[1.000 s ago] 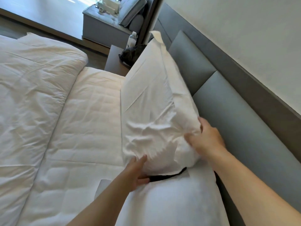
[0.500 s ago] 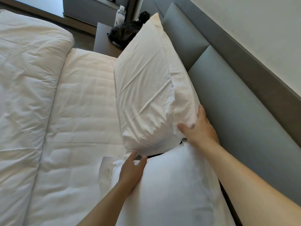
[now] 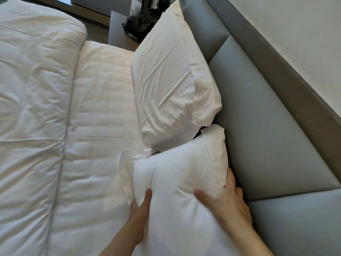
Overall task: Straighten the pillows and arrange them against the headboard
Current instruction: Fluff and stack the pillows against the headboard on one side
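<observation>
Near pillow [image 3: 177, 183]: white, plump, lying at the head of the bed with its long side against the grey headboard [image 3: 267, 126]. We have both hands on its near half. Our left hand [image 3: 138, 215] grips the bed-side edge; the thumb lies on top of the fabric and the other fingers are tucked under the pillow, out of sight. The cloth bunches and puckers just above that thumb. Our right hand [image 3: 228, 202] clasps the headboard-side edge: thumb pressed into the top face, fingers wrapped round the side between pillow and headboard, fingertips mostly hidden. So the pillow sits between the two hands, pinched from both sides. The picture is slightly blurred around the hands.

Far pillow [image 3: 171, 85]: also white, with a flat flanged border, leaning against the headboard beyond the near one. Its lower corner overlaps or touches the near pillow's far end; a dark gap shows between them at the headboard side. No hand on it.

Outward: a quilted white mattress cover [image 3: 103, 108] beside the pillows, and a rumpled white duvet [image 3: 33, 108] folded back further to the left. Past the far pillow, a bedside table [image 3: 118, 34] with a black bag [image 3: 142, 19] on it. Pale wall [image 3: 295, 34] above the headboard.
</observation>
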